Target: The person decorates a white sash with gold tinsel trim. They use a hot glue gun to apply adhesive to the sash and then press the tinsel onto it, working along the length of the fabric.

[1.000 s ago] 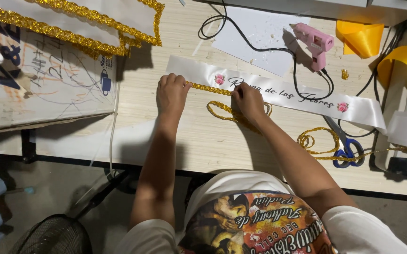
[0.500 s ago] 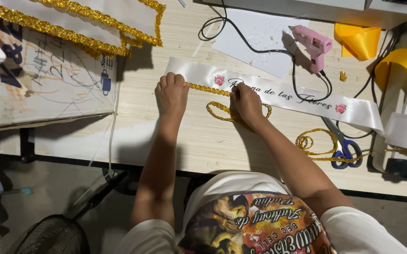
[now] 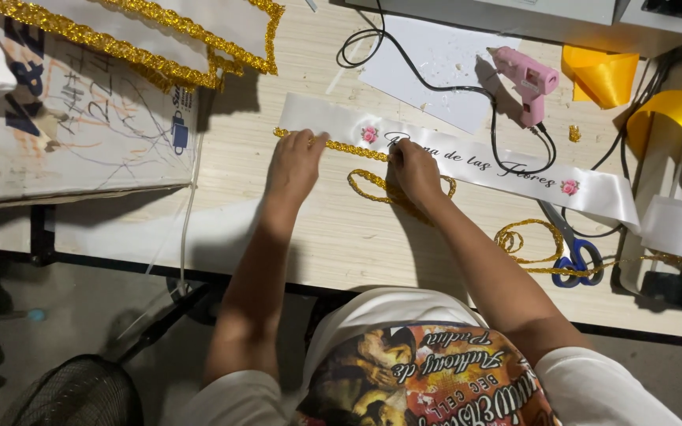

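A white satin sash (image 3: 475,158) with black lettering and small pink flowers lies across the wooden table (image 3: 341,229). Gold glitter trim (image 3: 356,148) runs along its near edge. My left hand (image 3: 295,162) presses the trim and the sash's left end flat with its fingertips. My right hand (image 3: 413,170) pinches the trim against the sash edge a little to the right. Loose gold trim (image 3: 372,187) loops on the table below my hands and trails off right.
A pink glue gun (image 3: 526,79) with a black cord rests on white paper at the back. Blue-handled scissors (image 3: 573,252) lie at right among gold trim. Yellow ribbon (image 3: 601,75) sits at the far right. A scribbled box (image 3: 65,126) stands at left.
Both hands stay on the sash edge; the right hand has shifted slightly along the trim. Nothing else has moved.
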